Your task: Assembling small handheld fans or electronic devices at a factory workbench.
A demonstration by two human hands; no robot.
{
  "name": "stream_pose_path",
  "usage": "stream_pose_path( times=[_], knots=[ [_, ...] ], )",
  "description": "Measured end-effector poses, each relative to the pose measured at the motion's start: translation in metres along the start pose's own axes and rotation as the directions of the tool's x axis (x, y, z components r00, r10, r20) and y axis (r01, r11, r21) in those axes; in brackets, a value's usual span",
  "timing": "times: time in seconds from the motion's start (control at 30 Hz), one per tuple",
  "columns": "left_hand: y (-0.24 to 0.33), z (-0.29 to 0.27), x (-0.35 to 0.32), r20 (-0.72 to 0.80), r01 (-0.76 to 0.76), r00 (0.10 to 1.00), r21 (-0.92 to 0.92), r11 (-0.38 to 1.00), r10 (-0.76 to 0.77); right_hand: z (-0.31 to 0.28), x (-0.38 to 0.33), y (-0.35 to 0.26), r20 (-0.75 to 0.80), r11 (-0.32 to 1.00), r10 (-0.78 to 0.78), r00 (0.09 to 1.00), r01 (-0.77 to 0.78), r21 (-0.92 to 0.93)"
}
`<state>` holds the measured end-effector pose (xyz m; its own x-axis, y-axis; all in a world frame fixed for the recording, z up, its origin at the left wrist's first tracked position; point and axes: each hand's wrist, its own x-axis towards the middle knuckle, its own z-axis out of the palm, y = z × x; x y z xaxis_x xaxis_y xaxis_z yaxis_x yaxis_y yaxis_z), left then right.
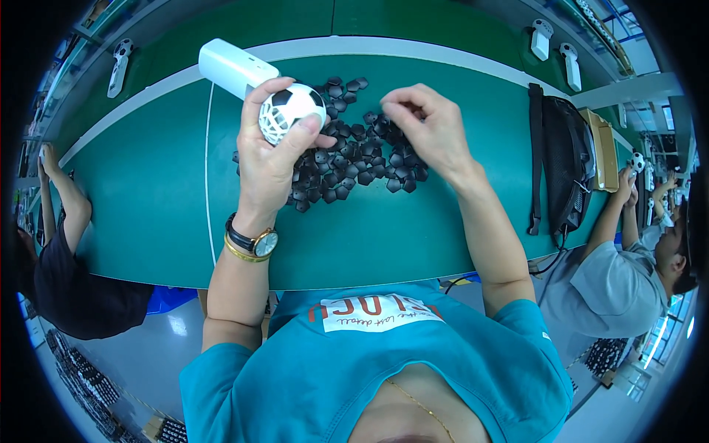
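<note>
Teal t-shirt (384, 369) of the person fills the bottom edge, closest to the lens; both bare forearms run up from it to the table.

Left hand (269, 159) is clenched around a small ball of black and white plastic panels (290, 111), held above the tabletop, thumb across its front. One side of the ball shows an open white lattice. On that wrist, below the grip: a black-strapped wristwatch (255, 240) and a gold bangle (242, 253).

Just right of the ball, right hand (432, 129) has fingertips pinched down into a heap of loose black pentagon-shaped plastic pieces (362, 159). Whether a piece is actually caught between the fingers, can't tell. The heap spreads under and between both hands on the green table mat (148, 199).

Just behind the ball, touching the left fingers' line of sight: a white rounded plastic box (233, 66), lying tilted.

Well right of the grip: a black bag (565, 166) at the table edge. Other people sit at far left and far right.
</note>
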<state>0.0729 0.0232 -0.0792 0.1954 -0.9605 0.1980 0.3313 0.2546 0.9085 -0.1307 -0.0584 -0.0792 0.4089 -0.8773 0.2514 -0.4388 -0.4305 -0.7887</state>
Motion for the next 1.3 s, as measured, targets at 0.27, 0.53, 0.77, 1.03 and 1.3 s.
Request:
stream_pose_path(
  times=[0.27, 0.53, 0.77, 1.03, 1.3],
  knots=[
    [-0.002, -0.006, 0.005, -0.080, -0.037, 0.996, -0.101, 0.994, 0.029, 0.010, 0.006, 0.004, 0.101, 0.860, -0.258, 0.961, 0.276, -0.429],
    [-0.003, -0.007, 0.006, -0.071, -0.027, 0.997, -0.036, 0.999, 0.024, 0.015, 0.020, 0.000, 0.258, 0.818, -0.103, 0.961, 0.230, -0.527],
    [0.001, -0.008, 0.005, -0.042, -0.012, 0.999, -0.145, 0.989, 0.006, 0.011, 0.020, -0.024, 0.287, 0.996, 0.078, 0.955, -0.064, -0.058],
    [0.008, -0.004, 0.006, 0.010, 0.008, 1.000, -0.340, 0.940, -0.005, 0.023, -0.010, -0.062, 0.383, 0.723, 0.061, 0.922, -0.305, 0.619],
    [0.003, -0.001, 0.003, 0.027, 0.031, 0.999, -0.373, 0.927, -0.023, 0.051, -0.009, -0.059, 0.015, 0.862, -0.162, 0.987, 0.134, 0.489]
  ],
)
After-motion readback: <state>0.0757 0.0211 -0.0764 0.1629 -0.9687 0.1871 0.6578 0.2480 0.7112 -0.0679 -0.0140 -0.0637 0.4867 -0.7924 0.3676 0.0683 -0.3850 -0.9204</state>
